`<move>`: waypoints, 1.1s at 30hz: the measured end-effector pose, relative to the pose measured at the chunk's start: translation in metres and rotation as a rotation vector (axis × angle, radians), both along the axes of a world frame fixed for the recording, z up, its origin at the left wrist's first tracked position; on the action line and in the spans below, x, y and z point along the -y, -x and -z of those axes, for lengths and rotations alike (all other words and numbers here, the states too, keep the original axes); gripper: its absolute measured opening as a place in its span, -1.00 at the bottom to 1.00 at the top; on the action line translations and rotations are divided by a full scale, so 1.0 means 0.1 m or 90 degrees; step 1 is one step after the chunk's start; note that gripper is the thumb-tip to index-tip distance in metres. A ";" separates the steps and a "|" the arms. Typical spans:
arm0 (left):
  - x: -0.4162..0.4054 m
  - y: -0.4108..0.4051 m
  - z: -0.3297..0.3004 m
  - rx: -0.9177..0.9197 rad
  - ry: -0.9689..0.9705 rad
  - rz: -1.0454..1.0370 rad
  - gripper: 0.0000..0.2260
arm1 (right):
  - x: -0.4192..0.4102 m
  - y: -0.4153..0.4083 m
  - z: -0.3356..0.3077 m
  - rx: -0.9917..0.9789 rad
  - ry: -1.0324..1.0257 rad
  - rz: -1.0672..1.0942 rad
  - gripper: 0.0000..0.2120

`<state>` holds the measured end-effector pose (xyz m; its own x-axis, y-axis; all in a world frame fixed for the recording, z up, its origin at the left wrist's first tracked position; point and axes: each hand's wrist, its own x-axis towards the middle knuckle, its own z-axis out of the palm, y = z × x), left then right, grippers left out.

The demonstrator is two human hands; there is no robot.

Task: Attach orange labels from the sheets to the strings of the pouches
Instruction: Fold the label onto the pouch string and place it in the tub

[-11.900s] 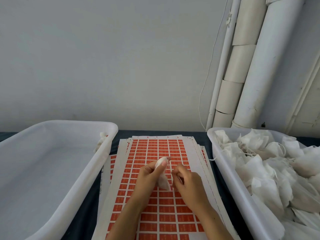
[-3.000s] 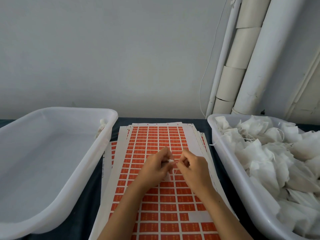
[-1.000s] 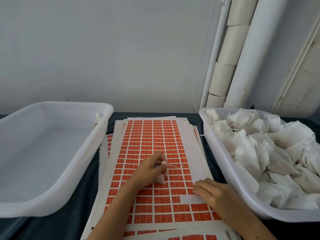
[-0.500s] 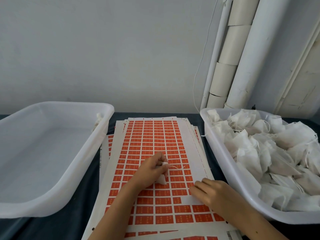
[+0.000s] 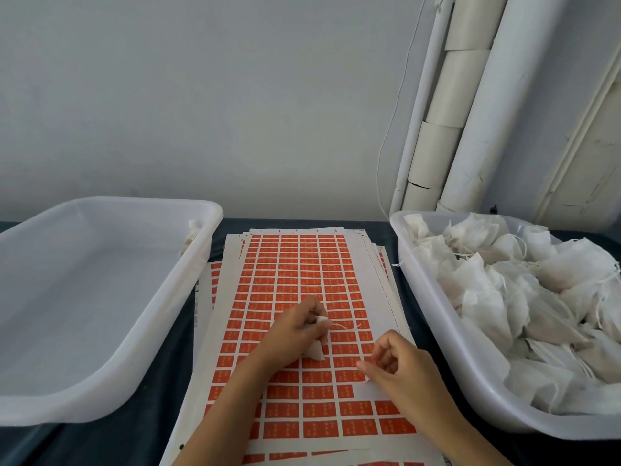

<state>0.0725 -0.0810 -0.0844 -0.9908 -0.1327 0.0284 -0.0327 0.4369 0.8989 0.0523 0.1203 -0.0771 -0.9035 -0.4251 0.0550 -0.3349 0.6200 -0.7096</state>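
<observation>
table point(image 5: 141, 442): dark surface, carrying two white tubs with a stack of label sheets between them. left tub point(image 5: 100, 395): nearly bare, one small white item at its far right corner. right tub point(image 5: 437, 317): heaped with unlabelled pouches point(image 5: 524, 297), strings tangled among them. label sheets point(image 5: 295, 280): top sheet mostly full of orange labels, with a bare patch of backing under the right hand.

left hand point(image 5: 295, 334): fingers curled round one pouch point(image 5: 317, 353) above the sheet, its string point(image 5: 346, 327) trailing free to the right. right hand point(image 5: 400, 364): fingers curled, thumb and forefinger tips together just above the sheet near the bare patch; whether a label is pinched between them cannot be told.

risks, as judged: a freshly peeled label may fold on itself or stick to a fingertip before it reaches the string. the loose string may swing clear of the label, since only the pouch body is held. the stack is unsecured, so peeling could lift or shift the top sheet.
</observation>
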 end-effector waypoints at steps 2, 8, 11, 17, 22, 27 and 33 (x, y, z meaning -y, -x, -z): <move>0.00 -0.01 0.00 -0.003 -0.004 0.002 -0.96 | 0.06 -0.03 0.01 -0.027 -0.065 0.017 -0.77; 0.00 -0.01 0.00 -0.005 -0.005 0.009 -0.95 | 0.10 -0.05 0.00 -0.027 -0.097 0.028 -0.78; 0.00 -0.01 -0.01 -0.004 -0.010 0.013 -0.95 | 0.09 -0.04 0.00 -0.013 -0.097 0.025 -0.81; 0.00 -0.02 -0.02 -0.004 -0.010 0.010 -0.96 | 0.04 -0.01 -0.07 0.023 -0.091 0.013 -0.86; 0.00 -0.02 -0.01 -0.005 -0.009 0.007 -0.96 | 0.04 0.00 -0.08 0.038 -0.100 0.011 -0.82; 0.00 -0.02 -0.01 -0.006 -0.018 0.013 -0.96 | 0.04 -0.02 -0.06 0.019 -0.094 0.014 -0.84; 0.01 -0.02 0.00 0.000 -0.026 0.009 -0.95 | 0.00 -0.01 -0.12 0.045 -0.083 0.005 -0.85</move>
